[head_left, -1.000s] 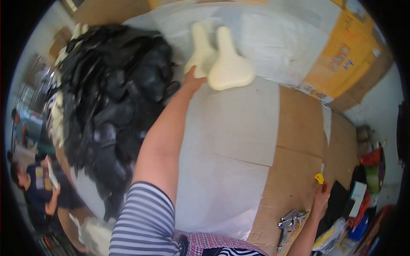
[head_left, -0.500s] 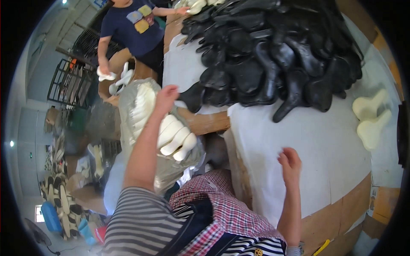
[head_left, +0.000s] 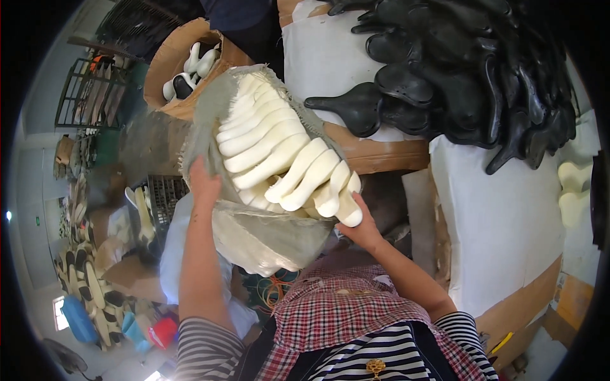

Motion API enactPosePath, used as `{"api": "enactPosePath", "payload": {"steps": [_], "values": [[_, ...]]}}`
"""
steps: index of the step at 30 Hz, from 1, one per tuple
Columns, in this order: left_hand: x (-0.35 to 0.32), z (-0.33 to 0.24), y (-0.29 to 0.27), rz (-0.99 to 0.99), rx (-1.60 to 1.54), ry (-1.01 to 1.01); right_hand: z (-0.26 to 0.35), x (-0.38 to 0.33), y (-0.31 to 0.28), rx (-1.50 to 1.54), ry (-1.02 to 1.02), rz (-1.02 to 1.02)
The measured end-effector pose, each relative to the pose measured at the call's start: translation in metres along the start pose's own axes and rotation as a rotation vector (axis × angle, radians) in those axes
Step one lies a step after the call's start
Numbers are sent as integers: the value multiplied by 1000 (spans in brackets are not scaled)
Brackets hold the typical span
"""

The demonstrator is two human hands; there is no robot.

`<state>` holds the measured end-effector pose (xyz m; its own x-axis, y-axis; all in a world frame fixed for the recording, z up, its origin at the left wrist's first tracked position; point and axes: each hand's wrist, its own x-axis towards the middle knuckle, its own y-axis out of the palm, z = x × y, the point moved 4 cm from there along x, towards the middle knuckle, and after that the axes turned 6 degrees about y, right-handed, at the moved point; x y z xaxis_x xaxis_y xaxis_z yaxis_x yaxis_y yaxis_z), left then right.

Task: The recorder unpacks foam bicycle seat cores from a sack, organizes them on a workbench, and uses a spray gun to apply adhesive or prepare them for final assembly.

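Since half a second ago your view has swung closer over the sack [head_left: 254,235], and your right hand [head_left: 363,230], which lay flat on the white-covered surface [head_left: 508,222], now sits under the sack's open mouth. Cream foam saddle pads [head_left: 279,155] fill the sack, stacked in a fanned row with their narrow noses pointing toward you, just in front of your chest. Your right hand touches the underside of the nearest pad's nose; you cannot tell from here whether its grip is clenched on it or only propping it. Your left hand [head_left: 204,185] presses on the sack's left edge, fingers curled over the grey cloth, grasping it. Beyond the sack, on the surface, a large heap of black saddle shells [head_left: 457,70] lies spread, one shell [head_left: 356,108] jutting toward the sack. Two more cream pads [head_left: 574,190] rest at the far right of the surface. Behind the sack stands a cardboard box [head_left: 168,70] holding pale and dark pieces.
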<state>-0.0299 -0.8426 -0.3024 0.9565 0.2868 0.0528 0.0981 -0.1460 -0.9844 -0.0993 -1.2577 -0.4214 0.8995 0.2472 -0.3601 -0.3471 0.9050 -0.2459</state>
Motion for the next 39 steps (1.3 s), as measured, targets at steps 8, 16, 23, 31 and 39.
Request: {"api": "enactPosePath", "payload": {"steps": [8, 16, 23, 31, 39], "values": [[49, -63, 3, 404, 311, 400, 19, 7, 11, -169, 154, -72], [38, -150, -23, 97, -71, 662, 93, 20, 2, -630, 147, -169], [17, -170, -42, -126, -152, 642, 109, 12, -10, -528, 178, -173], [-11, -280, -172, -538, -283, 615, 227, -44, -164, -463, -118, -626], [-59, -515, -114, -81, -824, 527, 202, -136, -415, -451, -39, -948]]}}
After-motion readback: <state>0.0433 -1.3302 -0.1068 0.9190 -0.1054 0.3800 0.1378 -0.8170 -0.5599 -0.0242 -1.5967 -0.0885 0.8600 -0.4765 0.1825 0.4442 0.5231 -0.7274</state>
